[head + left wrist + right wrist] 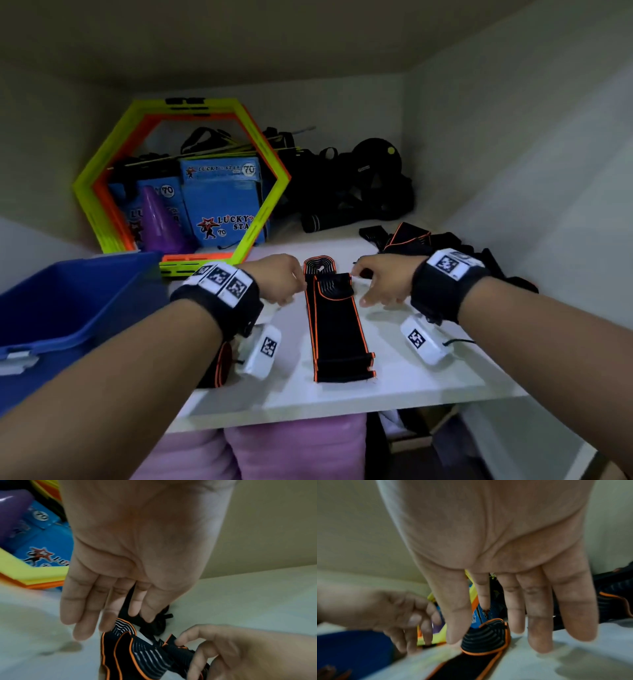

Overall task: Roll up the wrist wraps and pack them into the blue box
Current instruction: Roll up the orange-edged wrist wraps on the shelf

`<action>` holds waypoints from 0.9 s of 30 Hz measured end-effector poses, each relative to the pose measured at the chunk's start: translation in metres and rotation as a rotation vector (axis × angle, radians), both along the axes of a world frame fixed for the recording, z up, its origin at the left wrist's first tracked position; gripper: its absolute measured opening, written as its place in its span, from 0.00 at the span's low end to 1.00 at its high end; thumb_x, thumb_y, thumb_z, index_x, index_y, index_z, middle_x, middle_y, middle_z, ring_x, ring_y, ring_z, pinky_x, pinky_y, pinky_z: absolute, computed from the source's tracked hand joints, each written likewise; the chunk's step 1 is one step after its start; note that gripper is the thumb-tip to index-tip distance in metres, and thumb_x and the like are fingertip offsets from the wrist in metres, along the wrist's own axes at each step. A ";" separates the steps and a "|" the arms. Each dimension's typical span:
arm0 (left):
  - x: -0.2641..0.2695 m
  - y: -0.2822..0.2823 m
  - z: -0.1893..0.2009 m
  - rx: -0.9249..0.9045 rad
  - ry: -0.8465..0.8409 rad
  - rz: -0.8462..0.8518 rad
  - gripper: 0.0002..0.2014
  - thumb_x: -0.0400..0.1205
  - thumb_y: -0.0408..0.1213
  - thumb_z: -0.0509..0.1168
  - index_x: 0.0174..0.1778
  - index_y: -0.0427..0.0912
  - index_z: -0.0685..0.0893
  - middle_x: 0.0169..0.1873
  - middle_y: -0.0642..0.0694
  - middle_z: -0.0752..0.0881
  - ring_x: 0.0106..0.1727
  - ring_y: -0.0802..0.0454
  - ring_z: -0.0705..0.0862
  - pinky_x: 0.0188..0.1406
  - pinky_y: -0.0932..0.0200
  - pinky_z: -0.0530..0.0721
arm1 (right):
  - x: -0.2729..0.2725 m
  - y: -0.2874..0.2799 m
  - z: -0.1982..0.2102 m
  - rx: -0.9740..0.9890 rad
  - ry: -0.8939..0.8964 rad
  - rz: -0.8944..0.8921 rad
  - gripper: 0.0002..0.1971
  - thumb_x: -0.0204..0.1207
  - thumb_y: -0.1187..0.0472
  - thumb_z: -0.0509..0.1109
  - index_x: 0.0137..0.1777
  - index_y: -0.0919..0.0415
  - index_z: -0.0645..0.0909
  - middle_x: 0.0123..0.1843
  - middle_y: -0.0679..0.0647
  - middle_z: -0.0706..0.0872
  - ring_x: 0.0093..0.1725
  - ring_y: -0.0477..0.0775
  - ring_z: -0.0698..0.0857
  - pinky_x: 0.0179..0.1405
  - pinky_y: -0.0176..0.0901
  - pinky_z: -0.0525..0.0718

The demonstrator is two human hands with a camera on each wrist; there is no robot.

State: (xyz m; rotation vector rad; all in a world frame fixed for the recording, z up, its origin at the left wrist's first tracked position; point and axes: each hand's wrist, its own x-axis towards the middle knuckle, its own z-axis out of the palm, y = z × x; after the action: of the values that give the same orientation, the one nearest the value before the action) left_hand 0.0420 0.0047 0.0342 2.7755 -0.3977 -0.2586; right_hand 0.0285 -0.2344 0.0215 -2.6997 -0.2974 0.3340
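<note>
A black wrist wrap [337, 329] with orange edging lies lengthwise on the white shelf [411, 373]; its far end [137, 651] [486, 637] is folded back over itself. My left hand [277, 279] [106, 608] hovers at the fold's left edge, fingers relaxed and holding nothing. On the fold's right edge my right hand [380, 284] [505, 601] reaches down with straight fingers, the tips touching the wrap and the shelf. The blue box [61, 301] stands open at the left. A rolled wrap [221, 366] lies half hidden under my left wrist.
More black-and-orange wraps [411, 238] are piled at the right rear. Yellow and orange hexagon rings [102, 164], blue cartons [222, 202] and a purple cone [161, 222] stand at the back left, black gear [359, 185] behind. The shelf's front edge [342, 407] is close; pink fabric [294, 448] lies below.
</note>
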 end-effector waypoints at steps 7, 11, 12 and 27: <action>0.040 -0.019 -0.021 -0.236 0.210 0.224 0.08 0.87 0.26 0.53 0.48 0.38 0.77 0.36 0.33 0.82 0.24 0.46 0.79 0.26 0.60 0.76 | 0.040 0.038 -0.005 -0.353 -0.100 0.127 0.31 0.73 0.53 0.79 0.75 0.56 0.76 0.63 0.55 0.85 0.61 0.57 0.84 0.49 0.39 0.77; 0.054 -0.015 -0.035 -0.355 0.211 0.308 0.09 0.86 0.28 0.53 0.53 0.38 0.78 0.36 0.36 0.85 0.27 0.45 0.81 0.30 0.60 0.79 | 0.064 0.040 -0.008 -0.273 -0.034 0.076 0.10 0.76 0.57 0.76 0.42 0.64 0.82 0.33 0.52 0.82 0.31 0.52 0.78 0.27 0.37 0.71; 0.056 -0.013 -0.036 -0.376 0.214 0.316 0.09 0.85 0.29 0.54 0.54 0.39 0.78 0.38 0.36 0.86 0.30 0.44 0.82 0.33 0.58 0.81 | 0.069 0.040 -0.008 -0.231 -0.024 0.057 0.10 0.76 0.58 0.76 0.39 0.62 0.80 0.29 0.52 0.80 0.27 0.51 0.78 0.27 0.37 0.73; 0.063 -0.010 -0.037 -0.558 0.314 0.416 0.09 0.88 0.27 0.55 0.60 0.39 0.77 0.40 0.37 0.84 0.33 0.47 0.82 0.30 0.64 0.78 | 0.105 0.056 -0.015 0.473 0.027 -0.229 0.05 0.83 0.64 0.68 0.47 0.64 0.76 0.35 0.67 0.81 0.30 0.63 0.85 0.31 0.50 0.85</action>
State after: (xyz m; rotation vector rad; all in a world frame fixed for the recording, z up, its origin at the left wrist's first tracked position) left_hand 0.1045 -0.0054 -0.0024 2.1538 0.1679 -0.4004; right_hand 0.1334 -0.1786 0.0068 -2.2320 -0.0459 0.2012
